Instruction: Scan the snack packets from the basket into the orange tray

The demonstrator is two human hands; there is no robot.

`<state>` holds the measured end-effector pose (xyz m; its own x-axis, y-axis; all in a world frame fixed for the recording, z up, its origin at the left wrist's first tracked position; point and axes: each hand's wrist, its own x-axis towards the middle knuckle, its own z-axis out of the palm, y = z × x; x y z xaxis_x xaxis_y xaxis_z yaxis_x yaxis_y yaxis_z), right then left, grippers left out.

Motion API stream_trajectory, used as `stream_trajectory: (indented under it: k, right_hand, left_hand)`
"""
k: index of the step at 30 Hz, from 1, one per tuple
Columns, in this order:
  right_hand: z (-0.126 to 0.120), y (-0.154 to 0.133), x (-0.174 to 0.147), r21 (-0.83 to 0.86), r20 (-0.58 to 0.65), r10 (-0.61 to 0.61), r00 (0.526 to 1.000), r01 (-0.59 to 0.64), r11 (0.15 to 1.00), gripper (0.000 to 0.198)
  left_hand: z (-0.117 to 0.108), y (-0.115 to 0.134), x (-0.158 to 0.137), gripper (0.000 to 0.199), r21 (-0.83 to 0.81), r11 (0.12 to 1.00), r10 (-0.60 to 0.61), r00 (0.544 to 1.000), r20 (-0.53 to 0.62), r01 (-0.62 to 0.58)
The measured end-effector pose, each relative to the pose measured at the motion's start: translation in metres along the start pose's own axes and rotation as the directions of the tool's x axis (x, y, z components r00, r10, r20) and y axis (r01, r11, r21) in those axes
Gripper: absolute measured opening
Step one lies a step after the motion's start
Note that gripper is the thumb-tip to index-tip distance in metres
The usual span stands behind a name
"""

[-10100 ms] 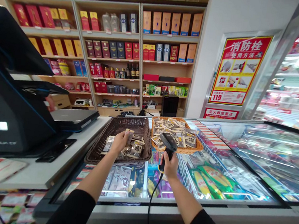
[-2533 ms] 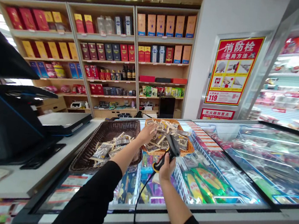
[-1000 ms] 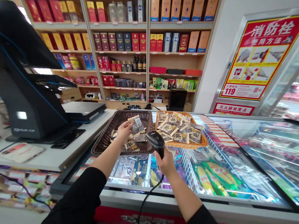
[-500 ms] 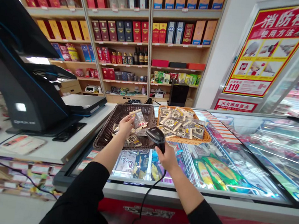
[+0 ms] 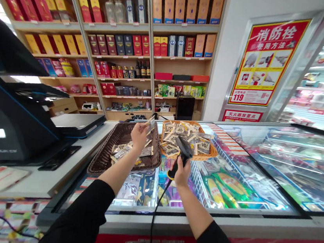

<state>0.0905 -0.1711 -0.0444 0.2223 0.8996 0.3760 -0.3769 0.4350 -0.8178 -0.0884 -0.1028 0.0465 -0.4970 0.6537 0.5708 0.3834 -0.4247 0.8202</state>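
Observation:
My left hand (image 5: 139, 135) pinches a small snack packet (image 5: 150, 124) by its edge, held up above the right side of a dark brown wicker basket (image 5: 99, 154). More of these packets (image 5: 121, 151) lie in that basket. In my right hand (image 5: 183, 172) is a black corded barcode scanner (image 5: 184, 150), its head tilted up in front of an orange wicker basket (image 5: 211, 153). That basket is heaped with the same clear packets (image 5: 182, 130) with beige ends and black print. The scanner's head hides a few of them.
Both baskets rest on the glass top of a chest freezer (image 5: 232, 177) full of packaged goods. To the left, a counter holds a dark scale terminal (image 5: 7, 130), a phone (image 5: 60, 158) and a paper card (image 5: 0, 178). The scanner cable (image 5: 155, 211) hangs down the freezer front.
My left hand has raised the packet and turned it edge-on. My right hand has swung the scanner right and upright, from the dark basket's edge toward the orange basket. The view has shifted right.

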Motion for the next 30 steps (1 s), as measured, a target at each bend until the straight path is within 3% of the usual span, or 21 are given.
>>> stream_trajectory:
  k: [2, 4, 6, 7, 10, 14, 17, 19, 22, 24, 27, 30]
  right_hand:
    - [-0.001, -0.001, 0.006, 0.078, -0.105, 0.013, 0.994, -0.005, 0.997, 0.026]
    - [-0.003, -0.002, 0.01, 0.095, -0.166, 0.016, 0.986, 0.0, 0.996, 0.026]
    - [-0.005, -0.002, 0.013, 0.073, -0.21, 0.018, 0.978, -0.002, 0.997, 0.026]
    - [-0.006, -0.001, 0.014, 0.062, -0.227, 0.021, 0.974, -0.007, 0.998, 0.026]
    - [-0.005, 0.001, 0.015, 0.067, -0.251, 0.034, 0.967, -0.018, 0.998, 0.027]
    - [-0.002, 0.004, 0.016, 0.098, -0.252, 0.031, 0.967, -0.006, 0.995, 0.03]
    - [-0.002, 0.004, 0.015, 0.066, -0.224, 0.034, 0.974, -0.019, 0.998, 0.029]
    - [-0.002, 0.003, 0.012, 0.04, -0.17, 0.031, 0.985, -0.024, 0.999, 0.029]
    - [-0.002, 0.002, 0.006, -0.03, -0.044, 0.0, 0.999, -0.002, 1.0, 0.028]
    - [-0.002, 0.002, 0.002, -0.105, 0.054, -0.019, 0.998, 0.025, 0.994, 0.028]
    - [-0.002, 0.005, -0.003, -0.191, 0.179, -0.016, 0.984, 0.05, 0.98, 0.027]
    - [-0.004, 0.009, -0.005, -0.228, 0.233, -0.014, 0.972, 0.068, 0.971, 0.026]
  left_hand:
    - [0.032, 0.013, -0.007, 0.016, 0.159, 0.977, 0.106, 0.973, 0.206, -0.14]
    - [0.061, 0.016, -0.015, 0.02, 0.283, 0.926, 0.089, 0.872, 0.481, -0.25]
    - [0.085, 0.009, -0.019, 0.026, 0.38, 0.874, -0.004, 0.777, 0.63, -0.303]
    - [0.095, 0.004, -0.018, 0.029, 0.423, 0.851, -0.044, 0.76, 0.649, -0.312]
    - [0.114, -0.009, -0.007, 0.037, 0.5, 0.812, -0.103, 0.77, 0.63, -0.3]
    - [0.121, -0.008, 0.011, 0.04, 0.512, 0.796, -0.134, 0.731, 0.669, -0.323]
    - [0.107, -0.001, 0.018, 0.037, 0.454, 0.816, -0.053, 0.736, 0.675, -0.357]
    - [0.084, -0.001, 0.021, 0.036, 0.461, 0.814, -0.021, 0.777, 0.63, -0.353]
    - [0.034, -0.013, 0.026, 0.037, 0.63, 0.732, -0.13, 0.855, 0.503, -0.259]
    - [-0.002, -0.026, 0.027, 0.034, 0.759, 0.622, -0.245, 0.873, 0.422, -0.193]
    - [-0.041, -0.042, 0.018, 0.031, 0.817, 0.529, -0.376, 0.799, 0.468, -0.23]
    - [-0.054, -0.052, 0.004, 0.043, 0.782, 0.529, -0.425, 0.696, 0.579, -0.328]
